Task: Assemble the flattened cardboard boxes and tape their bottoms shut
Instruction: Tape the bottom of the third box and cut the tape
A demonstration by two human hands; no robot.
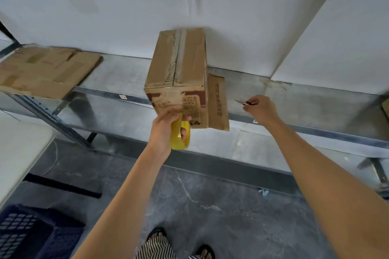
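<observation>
Closest in: two sandalled feet (205, 252) and a bit of striped trousers (154, 247) on the grey floor (231, 216). Also one dark blue crate (31, 231), down low and way off to the left of the left fingers.

Further up, got one roll of yellow tape (181, 135), gripped by the left hand (164, 126) with its fingers curled through the core. Right at those fingertips, one assembled cardboard box (179, 73), which looks to be touching them with its near face. Standing on the metal shelf (294, 99), seam side up. Counting one taped seam on top, running away from the fingers. One loose flap (217, 103) hanging off the side toward the right fingers.

Then the right hand (262, 109), near that flap but clear of it, fingers pinching one small blade (242, 102) with the tip aimed back at the box.

Well to the left of the left fingers, on the same shelf: one pile of flattened cardboard (46, 69). Can't tell how many sheets are in it. One more scrap of cardboard (386, 109) poking in at the frame edge, well past the right fingers.

Farthest back, beyond both sets of fingers, just white panels (105, 6) for a wall.
</observation>
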